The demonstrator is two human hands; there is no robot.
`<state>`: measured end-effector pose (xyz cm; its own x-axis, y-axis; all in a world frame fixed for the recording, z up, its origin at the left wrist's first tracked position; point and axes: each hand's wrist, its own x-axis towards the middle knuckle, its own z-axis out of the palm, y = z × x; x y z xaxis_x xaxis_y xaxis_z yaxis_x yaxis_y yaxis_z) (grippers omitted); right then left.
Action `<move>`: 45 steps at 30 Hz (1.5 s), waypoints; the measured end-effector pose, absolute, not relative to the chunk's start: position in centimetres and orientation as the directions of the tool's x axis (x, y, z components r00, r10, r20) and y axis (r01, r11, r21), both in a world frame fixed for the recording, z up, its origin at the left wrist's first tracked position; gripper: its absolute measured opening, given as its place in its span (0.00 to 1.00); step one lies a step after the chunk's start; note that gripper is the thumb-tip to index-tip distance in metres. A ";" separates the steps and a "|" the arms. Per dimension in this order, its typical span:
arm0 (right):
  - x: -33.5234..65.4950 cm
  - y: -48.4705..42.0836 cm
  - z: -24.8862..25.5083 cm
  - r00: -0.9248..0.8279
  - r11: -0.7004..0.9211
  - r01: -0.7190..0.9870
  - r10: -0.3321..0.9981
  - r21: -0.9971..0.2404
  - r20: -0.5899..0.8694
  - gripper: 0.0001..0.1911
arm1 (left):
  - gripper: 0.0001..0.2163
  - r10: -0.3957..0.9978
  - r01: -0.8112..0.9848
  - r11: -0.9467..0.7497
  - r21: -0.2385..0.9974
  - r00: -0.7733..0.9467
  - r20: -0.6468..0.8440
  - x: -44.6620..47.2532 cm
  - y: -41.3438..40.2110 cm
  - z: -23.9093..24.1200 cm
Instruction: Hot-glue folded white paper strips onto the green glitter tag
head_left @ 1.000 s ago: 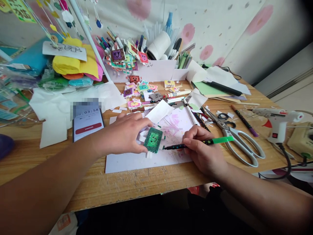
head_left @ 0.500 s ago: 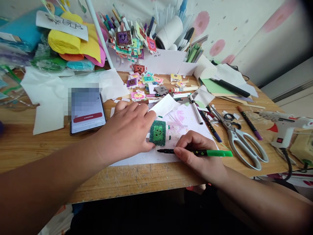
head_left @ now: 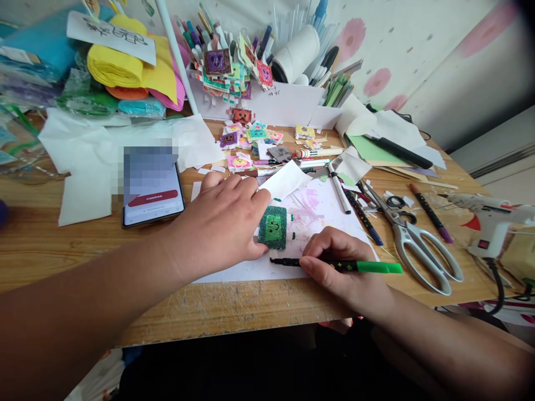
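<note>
My left hand (head_left: 228, 220) rests on the white paper sheet (head_left: 330, 211), its thumb against the lower left of a small paper cutout (head_left: 273, 228). The cutout is coloured dark green, with a lighter green middle and a drawn smiling face. Small green-tipped tabs show above it and to its right. In my right hand (head_left: 340, 270) is a marker with a black patterned barrel and a green end (head_left: 378, 267). Its dark tip points left, just below the cutout; whether it touches the paper I cannot tell. A folded white paper piece (head_left: 285, 179) lies beyond the cutout.
A phone (head_left: 152, 192) lies left of my left hand. Scissors (head_left: 418, 245), several markers and a glue gun (head_left: 489, 223) lie to the right. Behind are small coloured paper pieces (head_left: 257, 133) and a white pen holder (head_left: 288, 103). The table's front edge is close.
The whole view has shifted slightly to the right. Both hands keep nearly the same pose, and the marker's tip stays just below the green cutout.
</note>
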<state>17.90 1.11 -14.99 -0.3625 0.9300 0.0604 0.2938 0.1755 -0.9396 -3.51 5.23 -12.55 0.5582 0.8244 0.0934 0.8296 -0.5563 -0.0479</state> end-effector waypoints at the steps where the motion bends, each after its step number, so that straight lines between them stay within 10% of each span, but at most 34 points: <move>1: 17.9 1.1 -15.0 -0.360 0.173 0.293 0.931 -0.940 0.059 0.09 | 0.19 0.824 0.830 -0.556 -0.051 0.558 0.097 -3.5 5.2 -12.6; 45: 18.0 1.4 -14.9 -0.319 0.166 0.337 0.946 -0.927 0.054 0.09 | 0.19 0.846 0.847 -0.532 0.012 0.530 0.062 -3.3 5.0 -12.0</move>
